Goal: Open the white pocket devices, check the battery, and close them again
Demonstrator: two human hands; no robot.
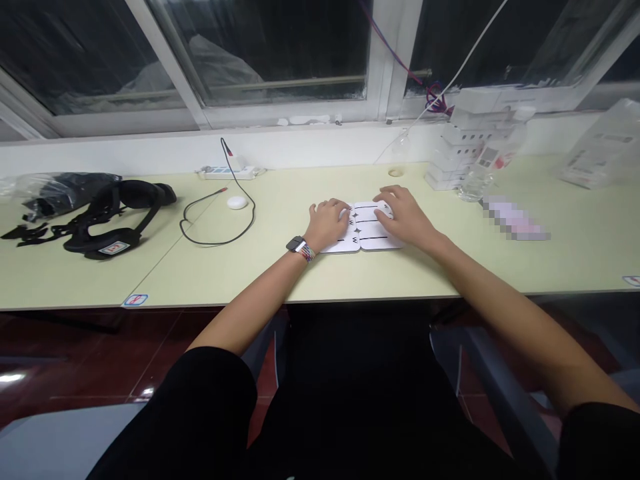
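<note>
Two white boards (373, 241) with rounded corners, black lines and letter marks lie side by side on the pale table, their inner edges meeting. My left hand (327, 223), with a watch (300, 248) on its wrist, rests palm down over the left board, its fingers stretched out and hiding much of it. Over the upper right part of the right board lies my right hand (404, 215), thumb and fingers apart. Neither hand visibly grips anything.
Left on the table (280, 277) are a black head strap device (113, 240), a white round disc (237, 202) and a black cable (220, 243). To the right stand white boxes (450, 157), a clear bottle (480, 177), a blurred-out phone-like item (515, 219) and a plastic bag (600, 147). A power strip (229, 173) sits by the wall.
</note>
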